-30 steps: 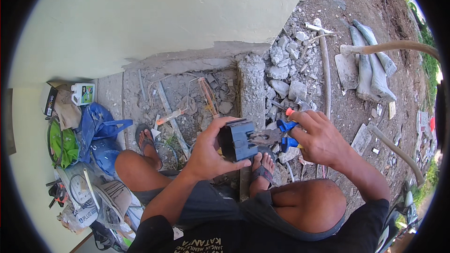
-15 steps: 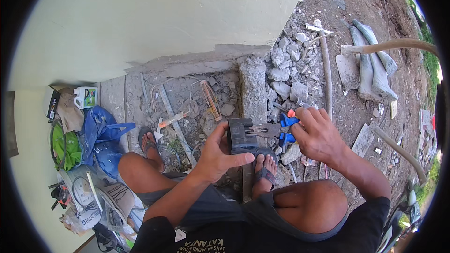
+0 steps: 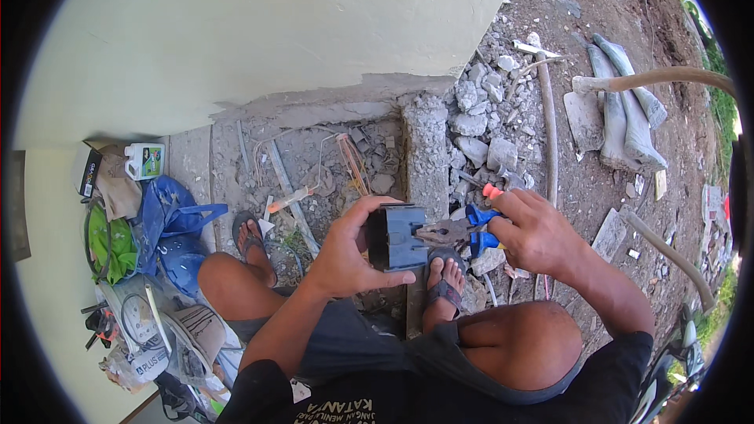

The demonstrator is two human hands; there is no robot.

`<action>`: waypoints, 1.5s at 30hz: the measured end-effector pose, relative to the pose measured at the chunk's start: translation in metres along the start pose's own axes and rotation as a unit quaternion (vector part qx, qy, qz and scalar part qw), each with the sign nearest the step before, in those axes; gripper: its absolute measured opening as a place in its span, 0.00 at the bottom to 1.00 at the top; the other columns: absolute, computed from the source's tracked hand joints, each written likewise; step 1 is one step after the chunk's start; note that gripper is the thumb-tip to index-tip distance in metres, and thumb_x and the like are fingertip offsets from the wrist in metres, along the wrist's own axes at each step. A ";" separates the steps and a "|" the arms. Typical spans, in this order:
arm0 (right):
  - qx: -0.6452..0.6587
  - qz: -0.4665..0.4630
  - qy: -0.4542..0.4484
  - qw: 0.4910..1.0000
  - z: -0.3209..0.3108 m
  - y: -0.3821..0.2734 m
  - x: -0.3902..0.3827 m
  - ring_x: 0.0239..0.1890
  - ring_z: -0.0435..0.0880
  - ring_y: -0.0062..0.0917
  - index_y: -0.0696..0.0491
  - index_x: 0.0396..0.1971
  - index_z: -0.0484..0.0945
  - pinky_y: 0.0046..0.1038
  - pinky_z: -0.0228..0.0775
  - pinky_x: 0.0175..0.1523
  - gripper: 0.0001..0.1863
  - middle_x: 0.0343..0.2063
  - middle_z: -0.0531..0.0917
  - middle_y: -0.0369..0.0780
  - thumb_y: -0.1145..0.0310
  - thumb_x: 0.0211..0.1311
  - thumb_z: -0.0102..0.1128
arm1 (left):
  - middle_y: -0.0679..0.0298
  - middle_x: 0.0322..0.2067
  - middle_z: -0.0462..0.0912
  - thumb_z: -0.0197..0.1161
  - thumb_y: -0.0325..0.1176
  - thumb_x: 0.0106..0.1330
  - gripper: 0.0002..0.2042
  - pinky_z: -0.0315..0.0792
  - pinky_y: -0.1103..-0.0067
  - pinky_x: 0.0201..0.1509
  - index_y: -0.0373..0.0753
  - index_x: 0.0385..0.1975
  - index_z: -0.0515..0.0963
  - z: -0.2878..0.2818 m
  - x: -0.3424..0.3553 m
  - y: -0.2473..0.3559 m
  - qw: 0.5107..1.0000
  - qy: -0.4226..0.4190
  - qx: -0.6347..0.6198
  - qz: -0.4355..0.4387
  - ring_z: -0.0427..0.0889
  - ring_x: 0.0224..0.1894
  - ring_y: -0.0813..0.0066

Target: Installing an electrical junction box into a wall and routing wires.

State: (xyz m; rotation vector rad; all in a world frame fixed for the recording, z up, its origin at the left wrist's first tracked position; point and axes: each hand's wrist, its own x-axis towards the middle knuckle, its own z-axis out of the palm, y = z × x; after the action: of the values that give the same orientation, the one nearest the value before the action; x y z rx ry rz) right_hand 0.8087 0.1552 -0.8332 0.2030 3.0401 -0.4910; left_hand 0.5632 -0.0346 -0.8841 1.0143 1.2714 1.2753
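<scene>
Black box [image 3: 398, 239] mid-frame, left hand [image 3: 343, 257] gripping it, right hand [image 3: 540, 229] holding pliers [image 3: 448, 232] at its side, apparently nipping; next calls for steadiness.

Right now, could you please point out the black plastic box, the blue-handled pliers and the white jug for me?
Black plastic box [image 3: 404, 237]: head view, on the middle of its visible side.
Blue-handled pliers [image 3: 451, 232]: head view, on the metal head.
White jug [image 3: 150, 162]: head view, on its labelled side.
</scene>
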 end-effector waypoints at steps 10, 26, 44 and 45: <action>0.023 0.008 0.080 0.996 -0.003 0.001 0.002 0.45 0.80 0.38 0.55 0.33 0.77 0.38 0.74 0.50 0.10 0.47 0.78 0.45 0.74 0.47 0.61 | 0.61 0.56 0.74 0.84 0.25 0.45 0.44 0.70 0.72 0.67 0.35 0.64 0.65 0.004 0.000 -0.001 0.990 0.015 -0.126 -0.068 0.75 0.60 0.73; -0.034 -0.024 0.042 0.998 0.000 0.001 0.003 0.43 0.80 0.35 0.57 0.30 0.76 0.35 0.74 0.45 0.09 0.44 0.78 0.46 0.71 0.48 0.60 | 0.58 0.60 0.74 0.87 0.27 0.41 0.46 0.65 0.69 0.70 0.35 0.63 0.65 0.001 0.000 0.002 0.999 0.003 0.039 0.009 0.73 0.64 0.69; -0.035 -0.025 0.052 0.998 -0.002 0.001 0.004 0.42 0.78 0.34 0.56 0.30 0.76 0.33 0.73 0.44 0.07 0.41 0.77 0.44 0.68 0.53 0.58 | 0.53 0.63 0.73 0.86 0.27 0.41 0.45 0.67 0.68 0.70 0.35 0.62 0.67 -0.004 0.003 -0.001 0.985 0.010 0.116 0.124 0.73 0.65 0.65; -0.044 -0.034 0.051 0.997 -0.002 0.001 0.004 0.42 0.78 0.33 0.56 0.30 0.76 0.33 0.73 0.44 0.08 0.41 0.77 0.44 0.68 0.53 0.58 | 0.53 0.62 0.73 0.86 0.27 0.42 0.44 0.68 0.67 0.69 0.35 0.62 0.67 -0.002 0.002 0.001 0.994 0.013 0.078 0.081 0.73 0.65 0.64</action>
State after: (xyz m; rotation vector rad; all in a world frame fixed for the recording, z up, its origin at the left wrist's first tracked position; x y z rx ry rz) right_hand 0.8047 0.1574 -0.8316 0.1262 3.1697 -0.3602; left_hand 0.5608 -0.0331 -0.8836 1.2372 1.3466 1.3305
